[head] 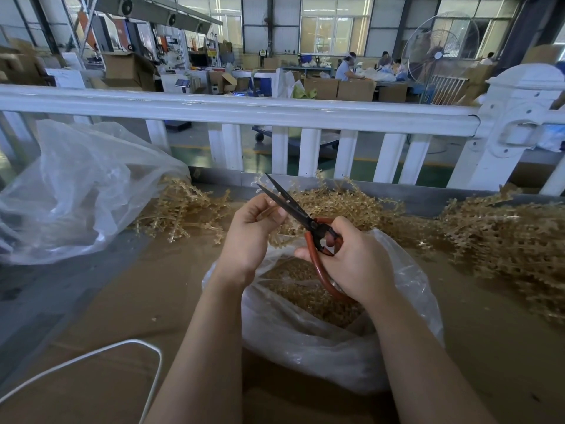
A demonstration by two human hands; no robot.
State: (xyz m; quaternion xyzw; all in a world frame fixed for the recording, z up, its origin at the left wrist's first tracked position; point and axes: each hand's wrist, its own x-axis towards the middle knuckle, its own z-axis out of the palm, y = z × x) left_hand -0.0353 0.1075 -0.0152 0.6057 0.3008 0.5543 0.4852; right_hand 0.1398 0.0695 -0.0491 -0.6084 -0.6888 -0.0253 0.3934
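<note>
Scissors (301, 214) with black blades and red loop handles are in our right hand (354, 264), just above the mouth of the clear bag (330, 350), which we take as our marker for everything else. Our right fingers are curled through and round the handles, gripping them. The blades stand slightly parted and point up and away from the bag, toward its far left.

Our left hand (249, 237) hovers over the bag's left rim, its fingers curled close together and pinching the stem of a tan plastic sprig (269, 211) between thumb and fingertips. The stem lies against the blades near their middle. We cannot tell whether it sits between them.

Inside the bag lies a mound of small tan cut pieces (305, 289). Beyond the bag, close to its far edge, a heap (345, 203) of uncut sprigs spreads out. A second heap (183, 209) lies off to the bag's far left and a bigger pile (504, 243) to its right. Left of the bag, well apart, slumps a large crumpled plastic sheet (76, 185). Near the bag's lower left a white cable (122, 347) loops over the brown board (107, 301) that the bag rests on. Behind the bag, past the heaps, runs a white fence (244, 110).
</note>
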